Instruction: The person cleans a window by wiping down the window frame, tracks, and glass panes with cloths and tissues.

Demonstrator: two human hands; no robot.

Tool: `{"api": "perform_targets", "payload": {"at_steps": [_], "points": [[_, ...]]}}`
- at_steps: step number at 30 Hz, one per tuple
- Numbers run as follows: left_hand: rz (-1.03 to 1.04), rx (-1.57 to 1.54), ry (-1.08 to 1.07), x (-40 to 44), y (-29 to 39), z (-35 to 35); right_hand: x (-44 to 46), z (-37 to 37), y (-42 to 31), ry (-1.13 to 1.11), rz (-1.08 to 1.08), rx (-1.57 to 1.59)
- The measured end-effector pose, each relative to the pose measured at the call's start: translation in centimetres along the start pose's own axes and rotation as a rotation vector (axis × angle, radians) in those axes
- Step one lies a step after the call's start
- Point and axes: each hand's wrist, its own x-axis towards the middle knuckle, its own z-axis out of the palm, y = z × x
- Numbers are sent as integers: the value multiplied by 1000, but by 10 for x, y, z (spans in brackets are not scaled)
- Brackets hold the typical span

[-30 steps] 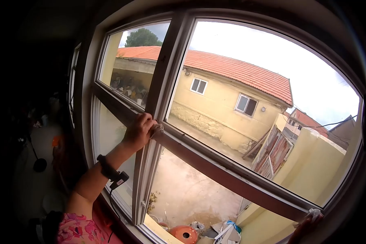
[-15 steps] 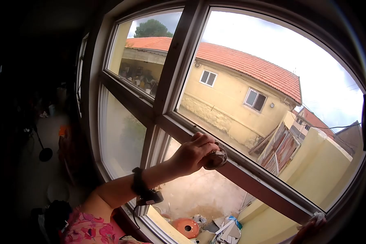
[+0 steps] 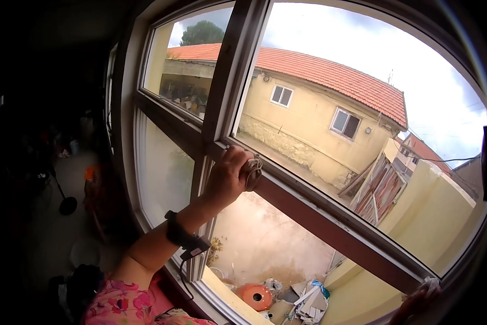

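Note:
My left hand point(image 3: 231, 172) grips a crumpled rag point(image 3: 253, 172), pressed against the window's middle rail point(image 3: 308, 214) close to where it meets the upright post point(image 3: 225, 81). A dark band with a small cabled device point(image 3: 195, 246) is on that wrist. Low on the right, my right hand point(image 3: 416, 302) is in deep shadow at the rail's far end. Its fingers are closed around a whitish crumpled cloth point(image 3: 432, 285).
Large panes point(image 3: 330, 81) surround the rail. The lower opening looks out on a yard with an orange round object point(image 3: 255, 297) and a heap of scraps point(image 3: 311, 303). A dim room with an orange item point(image 3: 89, 172) lies left.
My left hand has slid with the rag up and left along the rail, towards the upright post. My right hand stays at the rail's far end. The view has shifted slightly.

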Motion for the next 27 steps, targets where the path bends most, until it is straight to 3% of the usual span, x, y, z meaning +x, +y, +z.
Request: {"api": "perform_targets", "payload": {"at_steps": [4,6,9,13,16,18,22,23,27], "points": [[-106,-212,23,0,-8,-3,1,3,-9,1,41,44],[-57,111,-21,-3,-9,-5,0,2,-9,-24,54,21],[-187,249,-20,2,-16,-5,0,3,-11,-3,28,21],[-80,265,-44,5,-9,-16,1,4,-12,10,12,33],[-56,165,-80,3,-11,-24,4,2,-18,-39,22,93],[-230,-228,-138,-3,-26,-21,4,4,-15,-31,8,111],[-345,-148,-137,-1,-9,-18,-2,5,-5,-28,27,53],[-324,-279,-153,3,9,-18,-3,6,-1,-24,37,67],[-199,-201,-138,2,16,-14,-9,11,21,3,27,47]]}}
